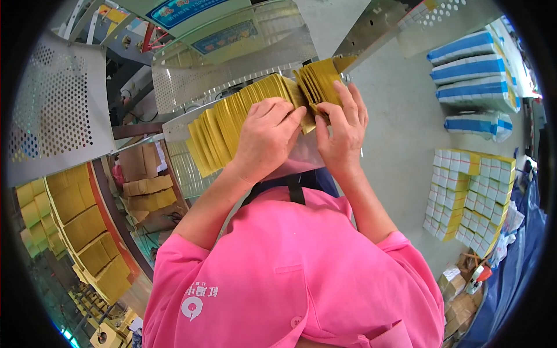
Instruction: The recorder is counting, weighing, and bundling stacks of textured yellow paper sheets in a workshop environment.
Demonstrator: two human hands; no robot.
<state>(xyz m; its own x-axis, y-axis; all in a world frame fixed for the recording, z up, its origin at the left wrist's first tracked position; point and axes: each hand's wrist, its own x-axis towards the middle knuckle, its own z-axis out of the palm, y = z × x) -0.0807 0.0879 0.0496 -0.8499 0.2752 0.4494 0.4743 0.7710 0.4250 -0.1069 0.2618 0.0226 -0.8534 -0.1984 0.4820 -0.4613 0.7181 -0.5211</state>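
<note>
A long row of thin yellow paper pieces, like envelopes, (214, 130) stands on edge along a metal tray (176, 129). My left hand (268, 136) lies over the near side of this row, its fingers curled and closed against the row's right end. A smaller yellow bundle (319, 83) stands a little apart at the right, its pieces slightly fanned. My right hand (343, 132) grips that bundle's near and right edges, thumb toward the left hand. A narrow dark gap shows between the two groups. The fingertips of both hands are partly hidden among the papers.
Beyond the row rises a clear machine cover (232, 49); a perforated metal panel (64, 104) stands at left. Yellow stacks (96, 232) fill a rack at lower left. White-and-blue sacks (473, 69) and banded white-and-yellow bundles (470, 197) lie on the floor at right.
</note>
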